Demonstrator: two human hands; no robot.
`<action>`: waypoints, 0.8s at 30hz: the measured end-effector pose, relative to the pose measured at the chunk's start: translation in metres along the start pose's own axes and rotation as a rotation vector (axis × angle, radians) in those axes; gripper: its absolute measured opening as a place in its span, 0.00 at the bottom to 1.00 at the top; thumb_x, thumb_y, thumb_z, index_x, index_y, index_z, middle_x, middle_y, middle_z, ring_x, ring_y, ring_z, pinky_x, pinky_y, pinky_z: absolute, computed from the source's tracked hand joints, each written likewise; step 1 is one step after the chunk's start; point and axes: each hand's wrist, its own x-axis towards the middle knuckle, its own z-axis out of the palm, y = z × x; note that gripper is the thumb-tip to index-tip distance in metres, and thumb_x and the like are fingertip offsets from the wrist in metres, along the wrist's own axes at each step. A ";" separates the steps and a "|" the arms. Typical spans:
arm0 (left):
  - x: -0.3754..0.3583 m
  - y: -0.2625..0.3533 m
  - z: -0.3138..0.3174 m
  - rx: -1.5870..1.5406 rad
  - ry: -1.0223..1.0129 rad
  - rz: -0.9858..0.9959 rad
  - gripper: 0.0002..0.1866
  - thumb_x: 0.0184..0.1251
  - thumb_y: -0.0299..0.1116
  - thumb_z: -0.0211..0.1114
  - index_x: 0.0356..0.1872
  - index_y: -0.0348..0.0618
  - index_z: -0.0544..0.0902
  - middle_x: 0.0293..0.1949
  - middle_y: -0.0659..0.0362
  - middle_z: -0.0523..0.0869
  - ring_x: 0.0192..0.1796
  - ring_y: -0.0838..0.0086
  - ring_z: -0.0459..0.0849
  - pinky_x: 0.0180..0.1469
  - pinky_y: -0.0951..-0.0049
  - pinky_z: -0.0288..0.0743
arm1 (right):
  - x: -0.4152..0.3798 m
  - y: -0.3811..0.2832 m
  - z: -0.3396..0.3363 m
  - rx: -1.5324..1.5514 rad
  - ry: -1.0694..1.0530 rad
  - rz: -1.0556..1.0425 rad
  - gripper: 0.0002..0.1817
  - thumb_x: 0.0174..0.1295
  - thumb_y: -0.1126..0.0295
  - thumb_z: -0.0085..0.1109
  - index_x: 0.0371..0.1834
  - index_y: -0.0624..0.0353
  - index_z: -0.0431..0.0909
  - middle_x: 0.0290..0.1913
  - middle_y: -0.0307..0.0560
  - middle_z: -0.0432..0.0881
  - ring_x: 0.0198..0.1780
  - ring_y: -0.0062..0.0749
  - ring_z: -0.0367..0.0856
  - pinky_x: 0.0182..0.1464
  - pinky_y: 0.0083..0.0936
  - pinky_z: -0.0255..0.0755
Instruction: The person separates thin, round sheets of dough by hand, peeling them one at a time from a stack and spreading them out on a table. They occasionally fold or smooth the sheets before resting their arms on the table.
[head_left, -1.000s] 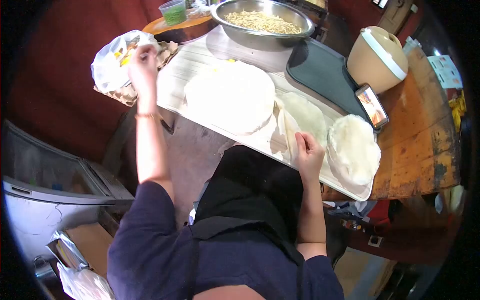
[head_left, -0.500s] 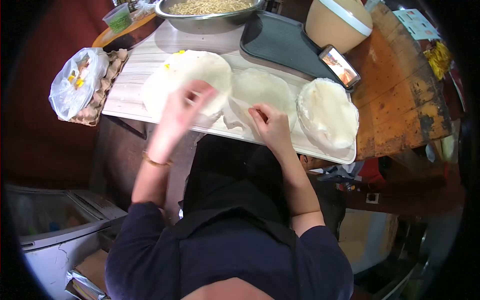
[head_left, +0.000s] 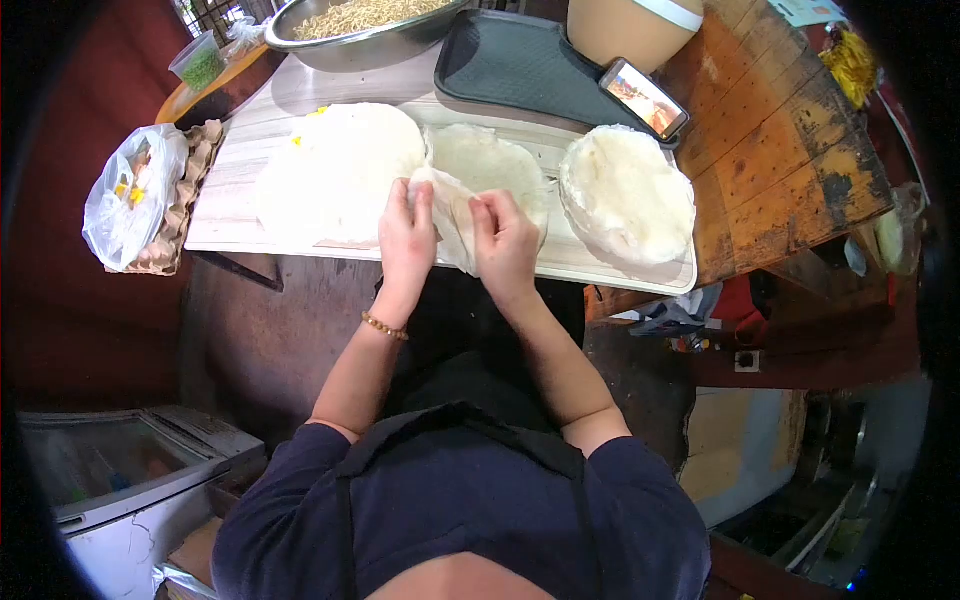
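Observation:
A thin whitish sheet [head_left: 455, 222] is stretched between my two hands at the table's near edge. My left hand [head_left: 408, 225] pinches its left side, and my right hand [head_left: 503, 235] pinches its right side. To the left lies a wide pile of round white sheets [head_left: 340, 170] with yellow bits at its top edge. Just beyond my hands, a thin translucent round sheet [head_left: 490, 160] lies flat. Farther right sits a thick stack of round white sheets [head_left: 628, 195] with ragged edges.
A metal bowl of pale strips [head_left: 350, 55], a dark tray [head_left: 510, 65], a phone [head_left: 645, 98] and a beige container [head_left: 630, 30] stand behind. At left are a plastic bag [head_left: 135, 195] on egg cartons [head_left: 195, 190] and a green-filled cup [head_left: 200, 65].
My left hand has come down from over the left pile and now grips the sheet. My right hand has shifted slightly left, and the sheet is raised between both. The camera view has shifted.

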 end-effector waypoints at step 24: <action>0.010 -0.002 -0.039 0.038 0.101 0.117 0.12 0.72 0.35 0.56 0.35 0.34 0.75 0.26 0.54 0.79 0.30 0.77 0.74 0.33 0.73 0.70 | 0.033 0.026 -0.055 -0.004 0.254 0.088 0.02 0.61 0.78 0.52 0.32 0.66 0.74 0.23 0.47 0.78 0.26 0.26 0.74 0.32 0.24 0.70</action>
